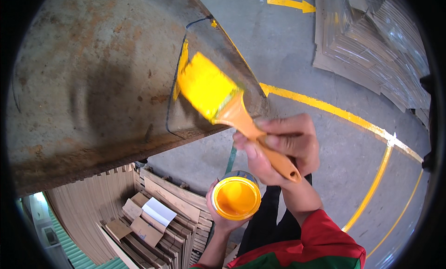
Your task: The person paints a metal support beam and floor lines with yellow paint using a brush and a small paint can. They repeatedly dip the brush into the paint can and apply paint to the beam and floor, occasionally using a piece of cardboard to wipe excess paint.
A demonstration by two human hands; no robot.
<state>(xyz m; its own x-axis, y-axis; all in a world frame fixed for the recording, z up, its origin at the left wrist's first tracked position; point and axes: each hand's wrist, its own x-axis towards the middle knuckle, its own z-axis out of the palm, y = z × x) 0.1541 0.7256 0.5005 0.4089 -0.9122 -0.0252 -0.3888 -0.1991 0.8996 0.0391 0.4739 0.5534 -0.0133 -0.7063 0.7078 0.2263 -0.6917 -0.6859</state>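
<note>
My right hand (290,150) is closed around the orange handle of a flat paintbrush (209,90), its bristles thickly coated in yellow paint. The brush points up and left over the corner of a large rusty metal plate (102,50). A dark outline is drawn on that corner, with a yellow stroke (184,55) along its left side; the bristles overlap the stroke in view, and I cannot tell whether they touch the plate. Lower down, my left hand (218,213) grips a round can (236,198) of yellow paint, opening upward.
Flattened cardboard sheets (158,222) are stacked below the plate, with a white paper (159,212) on top. Another stack of wrapped cardboard (371,46) lies at the upper right. The grey floor carries yellow lines (325,107) and a yellow arrow (290,5).
</note>
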